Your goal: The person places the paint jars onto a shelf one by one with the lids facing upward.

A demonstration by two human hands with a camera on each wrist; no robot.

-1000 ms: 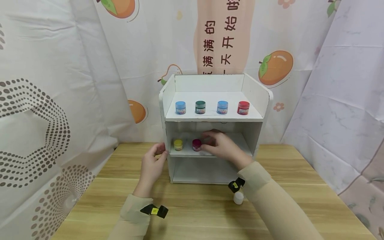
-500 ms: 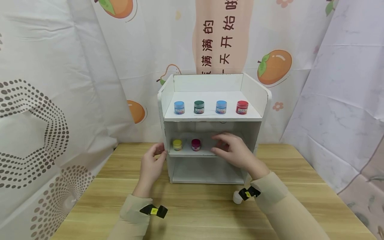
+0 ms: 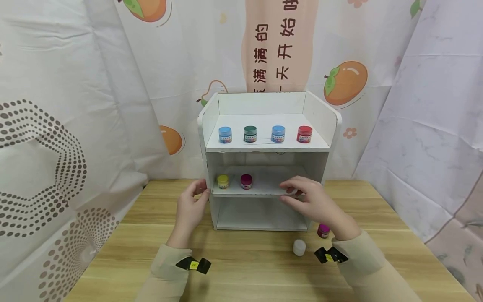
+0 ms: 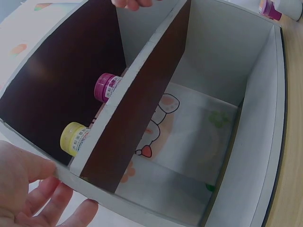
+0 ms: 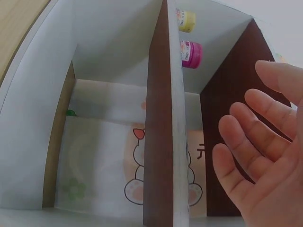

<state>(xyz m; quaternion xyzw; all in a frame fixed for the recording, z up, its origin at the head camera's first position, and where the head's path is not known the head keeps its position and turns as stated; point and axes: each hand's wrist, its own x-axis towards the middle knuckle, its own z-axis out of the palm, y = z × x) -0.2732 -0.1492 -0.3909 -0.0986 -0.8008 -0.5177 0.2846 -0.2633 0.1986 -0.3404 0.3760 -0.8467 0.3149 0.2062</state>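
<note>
In the head view a white shelf unit (image 3: 264, 149) stands on the table. On its middle board sit a yellow paint jar (image 3: 223, 181) and, to its right, a dark magenta paint jar (image 3: 246, 181). My right hand (image 3: 313, 199) hovers at the front right of that board, fingers loosely bent and holding nothing; the right wrist view shows its fingers (image 5: 251, 137) spread apart. Beside the unit's left side panel is my left hand (image 3: 192, 207), thumb and fingers relaxed around nothing. Its fingertips lie close against the panel's edge in the left wrist view; contact is hard to tell.
Along the top board stand a light blue jar (image 3: 225, 134), a dark green jar (image 3: 250, 134), another blue jar (image 3: 278, 134) and a red jar (image 3: 304, 134). On the wooden table (image 3: 249, 268), near the unit's right front, are a white jar (image 3: 299, 247) and a purple-lidded jar (image 3: 323, 230).
My right hand has drawn away from the magenta jar to the right, leaving it on the middle board. The purple-lidded jar on the table has come into view. My left hand stays put.
</note>
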